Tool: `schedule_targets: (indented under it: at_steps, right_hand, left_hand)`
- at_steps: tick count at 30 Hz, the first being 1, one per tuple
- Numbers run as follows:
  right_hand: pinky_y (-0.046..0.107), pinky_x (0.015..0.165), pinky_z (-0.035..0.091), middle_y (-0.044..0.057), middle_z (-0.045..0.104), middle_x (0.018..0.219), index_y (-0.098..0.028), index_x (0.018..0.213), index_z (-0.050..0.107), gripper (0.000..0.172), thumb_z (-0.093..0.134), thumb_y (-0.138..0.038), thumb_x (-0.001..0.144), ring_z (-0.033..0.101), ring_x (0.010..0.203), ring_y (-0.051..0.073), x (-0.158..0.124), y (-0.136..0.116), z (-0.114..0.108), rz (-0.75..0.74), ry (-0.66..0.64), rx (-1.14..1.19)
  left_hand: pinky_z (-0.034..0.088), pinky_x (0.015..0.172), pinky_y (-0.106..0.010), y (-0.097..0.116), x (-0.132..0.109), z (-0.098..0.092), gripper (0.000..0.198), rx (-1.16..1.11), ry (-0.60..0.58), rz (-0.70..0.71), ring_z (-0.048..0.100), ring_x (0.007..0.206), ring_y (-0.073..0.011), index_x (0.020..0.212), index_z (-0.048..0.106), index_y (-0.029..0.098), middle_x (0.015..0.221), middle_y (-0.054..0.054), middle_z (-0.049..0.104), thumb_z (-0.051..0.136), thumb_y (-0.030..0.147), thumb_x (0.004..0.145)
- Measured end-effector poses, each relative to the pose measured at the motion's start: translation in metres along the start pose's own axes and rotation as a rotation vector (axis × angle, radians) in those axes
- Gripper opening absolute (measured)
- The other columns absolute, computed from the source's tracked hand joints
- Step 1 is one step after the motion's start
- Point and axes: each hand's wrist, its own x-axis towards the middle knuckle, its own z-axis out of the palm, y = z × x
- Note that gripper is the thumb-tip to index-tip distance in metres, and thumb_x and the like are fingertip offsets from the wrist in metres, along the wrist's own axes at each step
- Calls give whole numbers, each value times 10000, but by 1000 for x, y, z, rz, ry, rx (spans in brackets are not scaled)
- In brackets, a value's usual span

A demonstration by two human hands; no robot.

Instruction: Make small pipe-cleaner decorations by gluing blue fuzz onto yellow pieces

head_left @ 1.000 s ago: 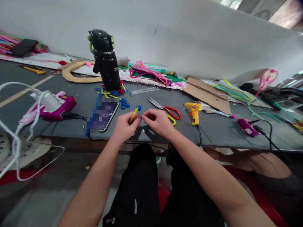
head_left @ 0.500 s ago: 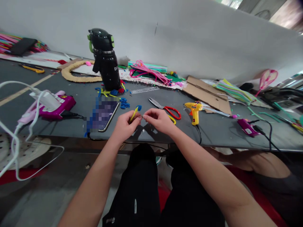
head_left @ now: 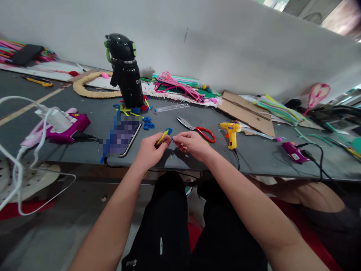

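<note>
My left hand [head_left: 149,149] is closed in a pinch on a short yellow pipe cleaner with a blue tip [head_left: 164,134], held just above the near edge of the grey table [head_left: 254,158]. My right hand [head_left: 191,145] is also closed, its fingertips pinching the same piece from the right, close to the blue end. The two hands touch at the fingertips. A phone [head_left: 122,137] lies just left of my left hand. Red-handled scissors [head_left: 199,130] lie just behind my right hand.
A black bottle [head_left: 125,71] stands behind the phone, with blue and yellow scraps [head_left: 141,114] at its foot. A yellow glue gun [head_left: 231,132] stands right of the scissors. A purple glue gun [head_left: 66,126] with white cable lies left. Cardboard [head_left: 245,111] and pipe cleaner bundles [head_left: 177,84] line the back.
Both hands have shifted slightly forward and closed in on the piece. The yellow stem now lies flatter and shows less, with the blue tip nearer my right fingertips.
</note>
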Motion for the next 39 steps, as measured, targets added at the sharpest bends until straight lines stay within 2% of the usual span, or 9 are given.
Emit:
schedule_targets:
  at_steps: [5, 9, 12, 15, 18, 24, 28, 33, 39]
  right_hand:
    - [212, 487, 328, -25, 563, 586, -136, 722, 658, 244, 782, -335, 654, 453, 506, 64, 1, 0, -4, -14, 37, 41]
    - [215, 503, 330, -30, 557, 602, -131, 765, 673, 222, 752, -324, 686, 448, 520, 61, -1, -1, -14, -57, 17, 6]
    - [221, 511, 322, -41, 537, 600, -137, 790, 670, 235, 746, -347, 717, 435, 523, 62, -4, -5, -24, -120, -7, -54]
    - [230, 526, 325, -45, 536, 613, -146, 819, 661, 261, 753, -376, 734, 430, 530, 66, -9, -11, -33, -145, -42, -106]
    - [240, 551, 340, -35, 543, 643, -153, 842, 650, 273, 740, -398, 765, 443, 560, 76, -17, -19, -39, -166, -107, -165]
    - [248, 559, 341, -19, 528, 672, -158, 851, 638, 272, 691, -424, 825, 438, 589, 88, -28, -32, -40, -235, -145, -274]
    - [241, 526, 317, -25, 513, 636, -149, 833, 659, 300, 717, -440, 792, 428, 574, 87, -28, -33, -38, -217, -140, -340]
    - [241, 550, 341, -9, 568, 675, -145, 810, 683, 312, 733, -451, 768, 451, 607, 91, -24, -30, -36, -243, -187, -401]
    - [241, 511, 305, -24, 543, 622, -141, 803, 705, 290, 718, -430, 776, 423, 567, 83, -22, -27, -37, -213, -196, -472]
  left_hand:
    - [441, 682, -268, 4, -1, -1, 240, -18, -36, 13, 614, 747, -179, 954, 690, 167, 821, -29, 702, 596, 379, 894]
    - [412, 654, -264, 7, -1, -2, 384, -97, -71, 18, 573, 729, -161, 854, 665, 168, 928, -56, 704, 446, 457, 981]
    - [405, 629, -266, 7, 0, -1, 462, -167, -37, -9, 564, 723, -166, 856, 652, 170, 944, -76, 698, 362, 497, 1005]
    - [413, 664, -264, 7, 1, 0, 439, -168, -20, 3, 567, 745, -171, 894, 641, 172, 872, -62, 678, 366, 496, 1006]
    - [408, 703, -264, 8, 1, -1, 403, -113, -21, 38, 567, 760, -169, 849, 631, 174, 823, -40, 658, 397, 464, 1003]
    - [351, 624, -270, 8, -1, -4, 361, -17, -113, 77, 492, 629, -149, 769, 614, 186, 623, 13, 522, 429, 402, 990]
    - [323, 594, -273, 8, -1, -4, 369, 52, -183, 77, 474, 609, -144, 681, 555, 188, 603, 15, 518, 448, 391, 970]
    - [321, 594, -273, 10, 0, -4, 362, 83, -238, 92, 461, 597, -144, 652, 531, 192, 595, 14, 515, 459, 382, 952]
    - [308, 587, -272, 11, -1, -4, 348, 93, -290, 113, 460, 595, -142, 663, 529, 193, 602, 15, 511, 464, 378, 951]
